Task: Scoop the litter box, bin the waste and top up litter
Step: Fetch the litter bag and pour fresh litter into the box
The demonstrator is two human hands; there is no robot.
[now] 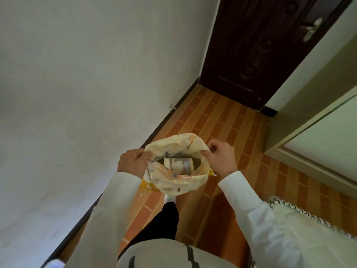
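Note:
I hold a pale yellow plastic bag in front of me, above the floor, its mouth pulled wide. My left hand pinches the bag's left rim and my right hand pinches its right rim. Inside lie dark grainy material and a whitish cylinder with red print. The bag's lower outside shows yellow-orange print. No litter box or scoop is in view.
I stand in a narrow hallway on an orange brick-pattern floor. A white wall runs along the left with a doorstop at its base. A dark brown door closes the far end. A pale door frame and a patterned mat lie right.

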